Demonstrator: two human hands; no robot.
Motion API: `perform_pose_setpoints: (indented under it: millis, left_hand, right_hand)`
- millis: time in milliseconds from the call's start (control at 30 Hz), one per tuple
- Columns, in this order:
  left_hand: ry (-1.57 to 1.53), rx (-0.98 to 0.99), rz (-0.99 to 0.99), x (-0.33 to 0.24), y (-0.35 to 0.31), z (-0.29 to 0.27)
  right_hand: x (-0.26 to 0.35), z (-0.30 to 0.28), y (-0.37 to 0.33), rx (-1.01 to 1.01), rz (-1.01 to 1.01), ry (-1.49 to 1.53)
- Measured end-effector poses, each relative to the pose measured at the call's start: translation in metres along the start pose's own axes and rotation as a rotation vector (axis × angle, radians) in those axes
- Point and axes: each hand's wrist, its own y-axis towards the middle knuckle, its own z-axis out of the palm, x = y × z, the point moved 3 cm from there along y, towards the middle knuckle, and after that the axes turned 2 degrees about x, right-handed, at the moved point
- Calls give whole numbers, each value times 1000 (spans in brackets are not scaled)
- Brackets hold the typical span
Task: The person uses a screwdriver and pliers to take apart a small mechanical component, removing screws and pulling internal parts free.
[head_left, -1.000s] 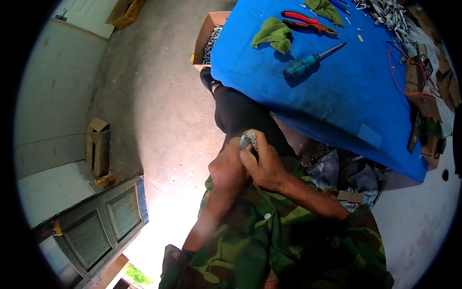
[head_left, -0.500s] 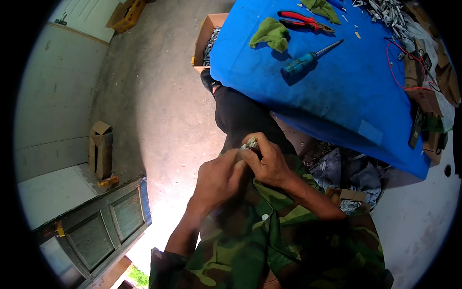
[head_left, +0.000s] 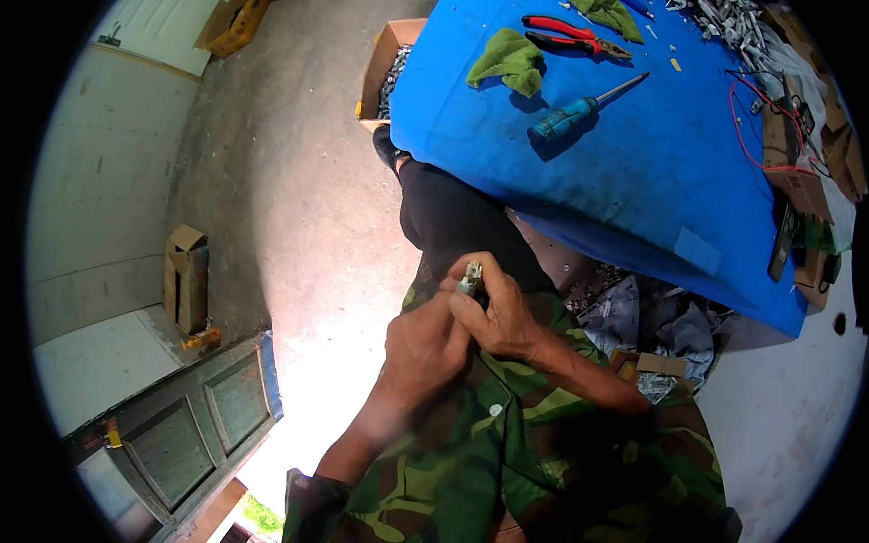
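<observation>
Above my lap, my right hand [head_left: 505, 312] pinches a small pale metallic part [head_left: 470, 275] between thumb and curled fingers. Its whitish upper end sticks out; the lower end disappears among the fingers. My left hand [head_left: 424, 348] is closed right beside it, knuckles upward, its fingertips meeting the right hand under the part. Whatever the left fingers grip is hidden. Beyond the hands, on the blue-covered table [head_left: 625, 181], lie a screwdriver [head_left: 566, 122] with a blue handle, red-and-black pliers [head_left: 575, 38] and a crumpled green cloth [head_left: 509, 61].
A carton of small metal parts [head_left: 371, 86] stands against the table's left side. Metal pieces are heaped [head_left: 724, 27] at the far right, near red and black wires [head_left: 735, 118]. Grey wrapping and scraps [head_left: 688, 335] lie below the table. An upright carton [head_left: 187, 281] stands at left.
My left hand has shifted slightly right and down, below the part. The small part now stands more upright and shows more of its length in my right hand.
</observation>
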Motion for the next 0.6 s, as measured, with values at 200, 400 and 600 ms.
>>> perform_pose_setpoints:
  millis: [200,400,600]
  left_hand:
    - [-18,-73,32,2,8,16]
    - [-23,-80,21,13,11,27]
    - [-112,-107,81,27,23,38]
  right_hand:
    - [-9,1,1,-69,3,76]
    - [-9,-1,4,-81,84,124]
    - [-14,-3,8,-143,39,52]
